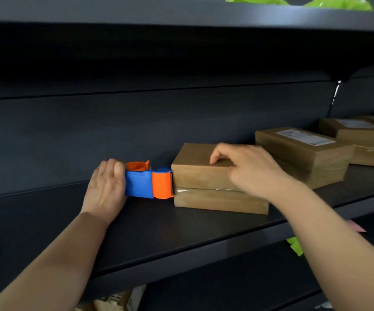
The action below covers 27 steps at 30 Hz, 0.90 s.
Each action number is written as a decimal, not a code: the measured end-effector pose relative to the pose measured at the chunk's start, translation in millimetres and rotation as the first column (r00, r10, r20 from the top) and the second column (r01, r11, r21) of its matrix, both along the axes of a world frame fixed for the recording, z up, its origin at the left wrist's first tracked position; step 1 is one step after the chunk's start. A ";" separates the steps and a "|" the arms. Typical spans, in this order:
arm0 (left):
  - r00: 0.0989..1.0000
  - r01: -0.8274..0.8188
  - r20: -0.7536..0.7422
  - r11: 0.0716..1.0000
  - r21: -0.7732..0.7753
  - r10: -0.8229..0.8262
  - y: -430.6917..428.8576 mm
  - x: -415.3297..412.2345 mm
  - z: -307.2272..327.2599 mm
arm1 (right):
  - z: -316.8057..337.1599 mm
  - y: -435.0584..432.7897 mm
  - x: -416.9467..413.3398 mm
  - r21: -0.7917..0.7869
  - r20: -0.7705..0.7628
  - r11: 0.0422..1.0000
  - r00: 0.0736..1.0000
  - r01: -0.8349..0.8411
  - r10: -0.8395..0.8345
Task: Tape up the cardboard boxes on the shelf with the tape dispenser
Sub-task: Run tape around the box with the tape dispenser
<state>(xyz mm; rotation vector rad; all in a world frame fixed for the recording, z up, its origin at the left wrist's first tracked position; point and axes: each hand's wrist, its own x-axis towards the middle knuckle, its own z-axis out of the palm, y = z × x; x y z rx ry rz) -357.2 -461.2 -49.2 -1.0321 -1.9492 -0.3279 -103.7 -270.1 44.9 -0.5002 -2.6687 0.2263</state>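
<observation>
A blue and orange tape dispenser (pixel 149 181) sits on the dark shelf (pixel 170 230), its orange front end against the left side of a brown cardboard box (pixel 195 176). My left hand (pixel 107 187) grips the dispenser's rear. My right hand (pixel 246 169) lies over the top of the box, fingers curled down on the lid and over its front edge. Clear tape shows along the box's front seam.
More cardboard boxes (pixel 302 151) with white labels stand to the right on the same shelf. Another shelf hangs close overhead with green bags (pixel 336 3) on it. Below the shelf are green packaging (pixel 294 245) and cardboard items.
</observation>
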 end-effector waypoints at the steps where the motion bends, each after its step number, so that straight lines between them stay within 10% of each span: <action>1: 1.000 0.005 0.009 1.000 -0.002 -0.005 -0.9 2.4 0.5 | -8.0 -5.3 -9.2 0.123 -0.089 0.990 0.994 0.067 -0.056; 5: 0.999 0.017 0.032 0.999 -0.028 -0.016 -1.1 5.7 -1.8 | -47.5 -24.1 -59.1 0.430 -0.434 0.864 0.899 0.261 -0.056; 14: 0.998 0.023 0.067 1.000 -0.013 -0.022 -1.0 2.2 -4.7 | -66.2 -14.7 -84.7 0.565 -0.565 0.772 0.818 0.290 0.107; 27: 0.994 0.016 0.111 1.000 -0.008 -0.015 -2.2 4.1 -5.7 | -82.8 54.9 -28.8 0.203 -0.816 0.928 0.578 0.313 -0.016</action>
